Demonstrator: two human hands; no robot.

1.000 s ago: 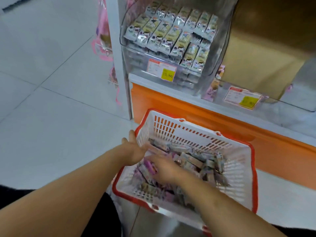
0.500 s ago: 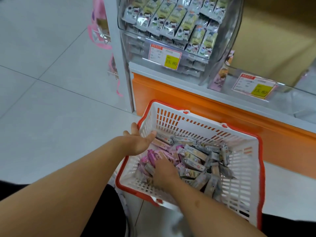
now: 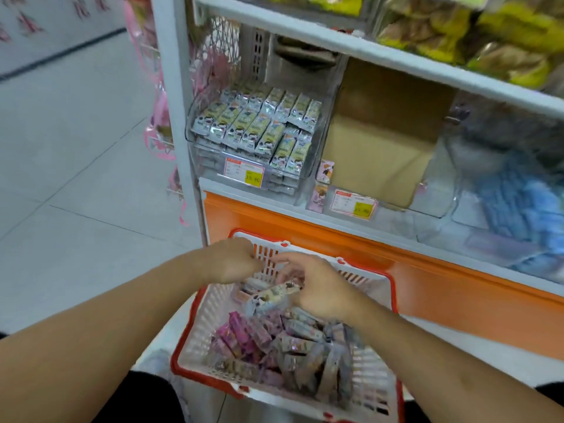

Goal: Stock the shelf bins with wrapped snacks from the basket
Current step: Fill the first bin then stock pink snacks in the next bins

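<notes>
A white basket with a red rim [image 3: 195, 340] stands on the floor against the orange shelf base, filled with several pink and silvery wrapped snacks [image 3: 274, 346]. Above its far end, my right hand [image 3: 317, 288] grips a bunch of pale wrapped snacks [image 3: 268, 296]. My left hand [image 3: 235, 261] hovers close beside it with curled fingers near the same bunch; whether it holds any snack is unclear. A clear shelf bin [image 3: 210, 151] on the left is packed with rows of silver-green snacks. The clear bin to its right [image 3: 320, 196] holds only a few pink packs at its left edge.
A brown cardboard box [image 3: 381, 141] sits behind the right bin. Yellow price tags [image 3: 253, 178] hang on the bin fronts. Blue packs [image 3: 518, 209] fill a bin at far right. Yellow bags are on the upper shelf. Pink ribbons [image 3: 158, 129] hang left; tiled floor lies beyond.
Both hands have risen from among the snacks to above the basket's far end, the right one now holding a bunch. The view has tilted up, showing more of the shelf.
</notes>
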